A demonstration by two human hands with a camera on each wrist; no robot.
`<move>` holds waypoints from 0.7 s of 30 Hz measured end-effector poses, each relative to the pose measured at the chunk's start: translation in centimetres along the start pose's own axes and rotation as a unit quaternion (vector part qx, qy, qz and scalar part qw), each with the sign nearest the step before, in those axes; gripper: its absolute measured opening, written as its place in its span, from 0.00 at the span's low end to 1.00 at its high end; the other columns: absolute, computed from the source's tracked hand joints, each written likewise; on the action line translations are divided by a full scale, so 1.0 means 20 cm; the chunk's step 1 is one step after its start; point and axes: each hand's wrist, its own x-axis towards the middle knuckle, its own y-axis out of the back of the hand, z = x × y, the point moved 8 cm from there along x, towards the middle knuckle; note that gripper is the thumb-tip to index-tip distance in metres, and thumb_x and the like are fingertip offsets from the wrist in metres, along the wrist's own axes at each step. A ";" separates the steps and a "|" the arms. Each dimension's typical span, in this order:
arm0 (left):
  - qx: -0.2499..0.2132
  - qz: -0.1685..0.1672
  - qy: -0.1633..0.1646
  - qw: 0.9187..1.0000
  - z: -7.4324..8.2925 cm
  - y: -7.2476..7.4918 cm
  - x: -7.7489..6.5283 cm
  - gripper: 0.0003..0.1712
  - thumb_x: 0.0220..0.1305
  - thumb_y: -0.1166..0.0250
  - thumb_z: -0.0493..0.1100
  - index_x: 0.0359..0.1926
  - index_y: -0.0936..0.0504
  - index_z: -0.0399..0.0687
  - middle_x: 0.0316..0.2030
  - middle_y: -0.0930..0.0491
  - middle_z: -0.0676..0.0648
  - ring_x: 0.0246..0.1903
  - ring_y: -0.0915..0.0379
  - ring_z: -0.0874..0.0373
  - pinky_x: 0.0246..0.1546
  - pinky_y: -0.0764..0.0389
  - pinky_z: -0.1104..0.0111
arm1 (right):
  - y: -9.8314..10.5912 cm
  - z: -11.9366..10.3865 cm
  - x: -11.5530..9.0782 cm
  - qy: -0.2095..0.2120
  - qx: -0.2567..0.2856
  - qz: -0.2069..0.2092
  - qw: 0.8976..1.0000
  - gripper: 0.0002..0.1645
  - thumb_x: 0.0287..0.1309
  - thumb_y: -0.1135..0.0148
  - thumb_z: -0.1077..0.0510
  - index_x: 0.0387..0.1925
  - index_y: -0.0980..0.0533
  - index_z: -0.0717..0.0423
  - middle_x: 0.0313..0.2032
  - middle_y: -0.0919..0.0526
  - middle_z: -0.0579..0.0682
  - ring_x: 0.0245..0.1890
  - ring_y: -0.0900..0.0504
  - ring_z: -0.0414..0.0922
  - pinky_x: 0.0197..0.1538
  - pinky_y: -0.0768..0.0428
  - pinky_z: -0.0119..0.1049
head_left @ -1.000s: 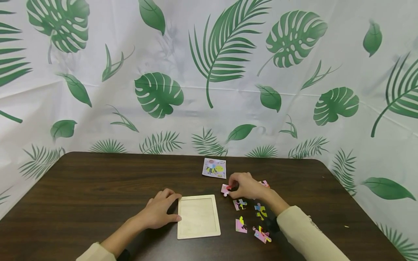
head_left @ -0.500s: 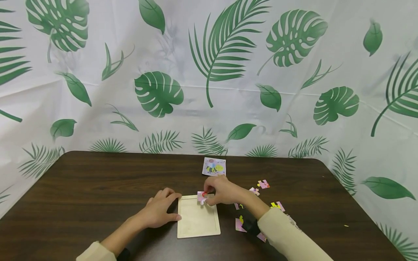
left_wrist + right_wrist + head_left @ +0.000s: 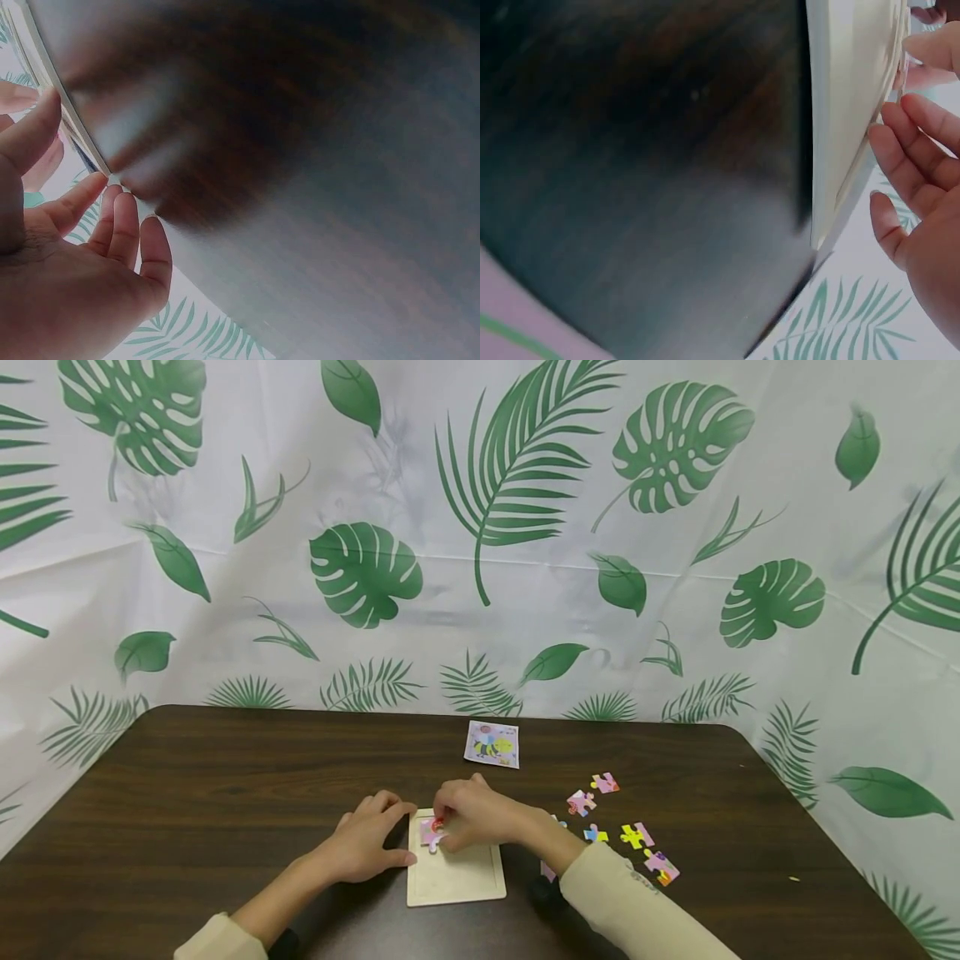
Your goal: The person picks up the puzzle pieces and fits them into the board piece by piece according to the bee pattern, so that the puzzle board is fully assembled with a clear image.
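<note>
A pale wooden puzzle tray (image 3: 457,881) with a raised rim lies in front of me. My left hand (image 3: 367,845) steadies its left side, index fingertip at the far corner and thumb lower on the edge; the left wrist view shows this hand (image 3: 82,255) with its other fingers loosely bent. Over the tray's far left corner, my right hand (image 3: 472,814) pinches a pink puzzle piece (image 3: 429,832) with a red patch between thumb and fingers. Part of that piece is hidden by the fingers. In the right wrist view the thumb and fingertips meet above the tray's far end.
Several loose puzzle pieces lie to the right, among them a pink one (image 3: 581,802), a yellow one (image 3: 636,836) and a pink-orange one (image 3: 662,866). The right forearm covers others. A picture card with a bee (image 3: 492,744) lies behind the tray on the dark table (image 3: 225,793).
My right hand has carried the pink piece leftward from the loose pieces, across the tray to its far left corner. The left hand has stayed at the tray's edge.
</note>
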 end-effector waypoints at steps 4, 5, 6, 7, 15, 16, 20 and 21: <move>0.000 -0.001 0.001 1.000 -0.01 0.00 0.01 0.32 0.47 0.28 0.48 0.53 0.26 0.42 0.46 0.31 0.45 0.49 0.37 0.46 0.39 0.36 0.47 | -0.01 -0.01 0.01 0.000 -0.017 0.000 1.000 0.14 0.41 0.30 0.56 0.31 0.24 0.54 0.29 0.27 0.39 0.31 0.32 0.34 0.37 0.44 0.30; 0.000 -0.002 0.001 1.000 -0.01 -0.01 0.01 0.32 0.47 0.28 0.48 0.53 0.26 0.42 0.46 0.31 0.45 0.49 0.37 0.46 0.39 0.36 0.47 | -0.02 -0.01 0.02 0.000 -0.019 0.000 1.000 0.13 0.41 0.30 0.56 0.31 0.23 0.54 0.29 0.27 0.39 0.31 0.32 0.33 0.37 0.43 0.30; 0.000 -0.002 0.002 1.000 -0.01 -0.01 0.01 0.32 0.47 0.28 0.48 0.53 0.26 0.42 0.47 0.31 0.45 0.49 0.37 0.46 0.39 0.36 0.47 | -0.02 -0.01 0.02 0.000 -0.020 0.000 1.000 0.13 0.41 0.30 0.56 0.32 0.23 0.54 0.30 0.27 0.40 0.32 0.31 0.34 0.37 0.43 0.30; -0.001 -0.002 0.002 1.000 -0.01 -0.01 0.01 0.32 0.47 0.28 0.48 0.53 0.26 0.42 0.47 0.31 0.45 0.49 0.37 0.46 0.39 0.36 0.46 | -0.02 -0.01 0.02 -0.001 -0.022 0.000 1.000 0.13 0.42 0.30 0.56 0.32 0.23 0.54 0.30 0.26 0.40 0.32 0.31 0.33 0.37 0.43 0.30; 0.001 0.000 -0.002 1.000 -0.01 -0.01 0.01 0.32 0.47 0.28 0.48 0.53 0.26 0.42 0.46 0.31 0.45 0.49 0.37 0.46 0.38 0.36 0.46 | -0.02 0.00 0.01 -0.009 -0.029 0.003 1.000 0.10 0.47 0.32 0.54 0.33 0.22 0.52 0.31 0.26 0.39 0.34 0.30 0.33 0.36 0.43 0.29; 0.000 0.000 -0.002 1.000 -0.01 -0.01 0.01 0.31 0.47 0.28 0.48 0.53 0.26 0.42 0.46 0.31 0.45 0.49 0.37 0.46 0.39 0.36 0.46 | -0.02 0.00 0.01 -0.010 -0.028 0.002 1.000 0.10 0.48 0.32 0.54 0.33 0.22 0.52 0.31 0.26 0.39 0.34 0.31 0.33 0.36 0.44 0.29; -0.003 -0.002 -0.003 1.000 -0.01 -0.01 0.01 0.30 0.50 0.30 0.47 0.53 0.26 0.42 0.47 0.31 0.45 0.49 0.37 0.45 0.39 0.36 0.46 | -0.02 0.00 0.00 -0.012 -0.027 0.000 1.000 0.10 0.50 0.33 0.53 0.34 0.22 0.51 0.31 0.27 0.39 0.34 0.31 0.33 0.36 0.44 0.29; -0.003 -0.002 -0.004 1.000 -0.01 -0.01 0.01 0.29 0.50 0.30 0.47 0.53 0.26 0.42 0.47 0.31 0.44 0.49 0.37 0.45 0.39 0.36 0.46 | -0.02 0.00 0.00 -0.013 -0.027 0.000 1.000 0.10 0.50 0.33 0.53 0.34 0.22 0.51 0.31 0.27 0.39 0.34 0.31 0.33 0.36 0.44 0.29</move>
